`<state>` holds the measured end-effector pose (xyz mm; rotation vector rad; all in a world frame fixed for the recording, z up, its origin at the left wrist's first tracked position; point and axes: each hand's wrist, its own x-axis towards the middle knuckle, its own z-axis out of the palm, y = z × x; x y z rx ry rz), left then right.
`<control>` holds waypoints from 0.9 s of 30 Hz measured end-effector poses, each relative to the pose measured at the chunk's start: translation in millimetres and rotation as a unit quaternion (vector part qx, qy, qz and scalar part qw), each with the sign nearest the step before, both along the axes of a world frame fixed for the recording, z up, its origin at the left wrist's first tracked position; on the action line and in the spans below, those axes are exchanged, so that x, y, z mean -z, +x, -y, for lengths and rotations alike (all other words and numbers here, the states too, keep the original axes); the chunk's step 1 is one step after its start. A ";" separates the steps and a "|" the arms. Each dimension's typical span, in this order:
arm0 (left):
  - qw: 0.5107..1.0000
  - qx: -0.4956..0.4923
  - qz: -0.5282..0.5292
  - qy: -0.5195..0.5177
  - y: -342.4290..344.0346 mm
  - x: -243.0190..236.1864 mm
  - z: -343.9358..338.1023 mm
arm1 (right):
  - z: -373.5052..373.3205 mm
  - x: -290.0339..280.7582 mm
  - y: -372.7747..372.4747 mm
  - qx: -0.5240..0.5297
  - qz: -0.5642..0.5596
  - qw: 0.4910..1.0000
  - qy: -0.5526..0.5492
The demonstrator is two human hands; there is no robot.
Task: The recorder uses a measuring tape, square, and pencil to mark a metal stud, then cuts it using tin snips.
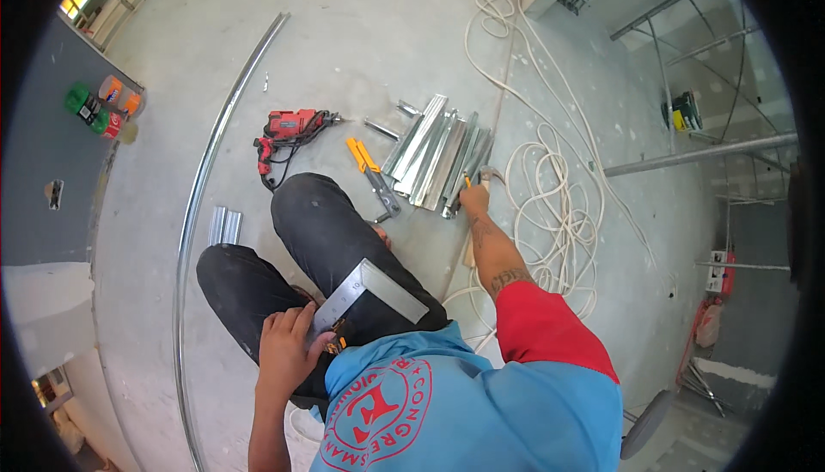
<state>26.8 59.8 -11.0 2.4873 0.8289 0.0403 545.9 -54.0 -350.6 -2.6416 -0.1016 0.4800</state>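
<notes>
My left hand (pixel 288 347) is closed at the end of an L-shaped metal square (pixel 391 292) that rests on my thigh. A small black and yellow tool (pixel 339 337) sits by its thumb, partly hidden. My right hand (pixel 474 199) reaches down beside a pile of cut metal channels (pixel 438 163), its fingers closed on a slim yellow item (pixel 467 182), too small to name. Right by that hand is the head of a hammer (pixel 491 175), whose wooden handle passes under my forearm. Snips with yellow-orange handles (pixel 376 180) lie left of the pile.
A red corded drill (pixel 292 133) lies beyond my knees. One long metal channel (pixel 210 150) runs along the left, near short channel pieces (pixel 225 225). Coiled white cable (pixel 554 214) spreads at right. Bottles (pixel 94 111) stand far left; scaffold pipes (pixel 700 158) stand right.
</notes>
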 end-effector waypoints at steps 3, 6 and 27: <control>0.998 -0.045 0.039 -0.018 2.3 -6.5 -4.7 | 7.6 -2.9 10.9 0.002 0.056 0.997 -0.059; 0.982 -0.091 0.141 -0.087 5.3 -18.8 -22.8 | 15.5 -43.2 6.5 -0.002 0.009 0.999 0.031; 0.990 -0.093 0.079 0.075 5.3 -37.5 -76.9 | -20.1 -388.4 -258.5 -0.424 -0.109 0.880 0.184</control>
